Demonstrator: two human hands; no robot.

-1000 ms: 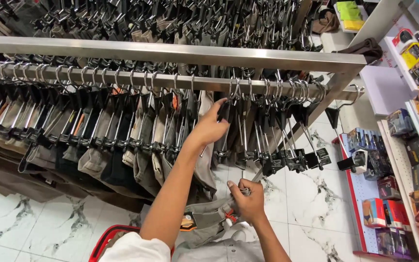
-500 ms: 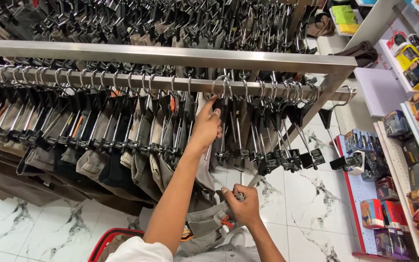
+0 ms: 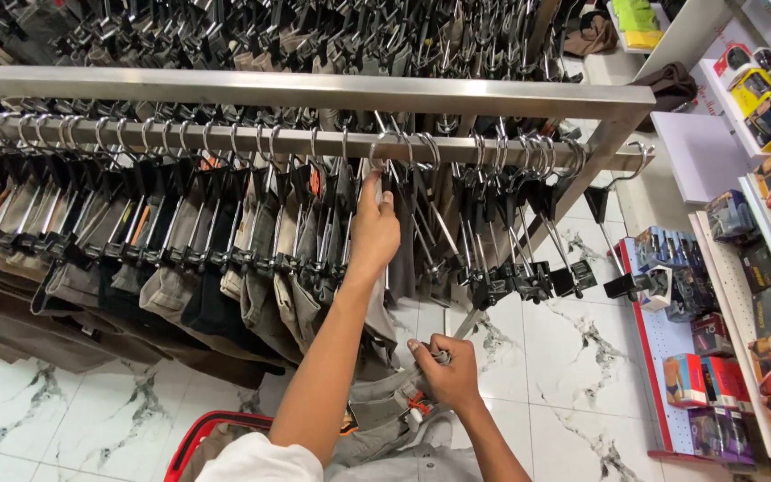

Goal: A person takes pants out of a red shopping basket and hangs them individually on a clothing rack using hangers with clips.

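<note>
My left hand (image 3: 373, 228) reaches up among the hangers and grips a metal clip hanger (image 3: 377, 165) whose hook sits on the steel rail (image 3: 252, 140). Grey trousers (image 3: 384, 412) hang from that hanger down toward me. Lower, my right hand (image 3: 445, 373) is closed on the trousers' fabric near a small tag. Many folded trousers in grey, khaki, brown and black (image 3: 198, 268) hang from clip hangers to the left along the rail.
A second steel bar (image 3: 314, 89) runs above, with more hangers behind it. Several empty clip hangers (image 3: 528, 259) hang right of my hands. A red basket rim (image 3: 211, 428) lies below. White shelves with coloured boxes (image 3: 751, 295) stand at the right on marble floor.
My left hand has risen closer to the rail along with the hanger. My right hand has stayed low on the trousers' fabric.
</note>
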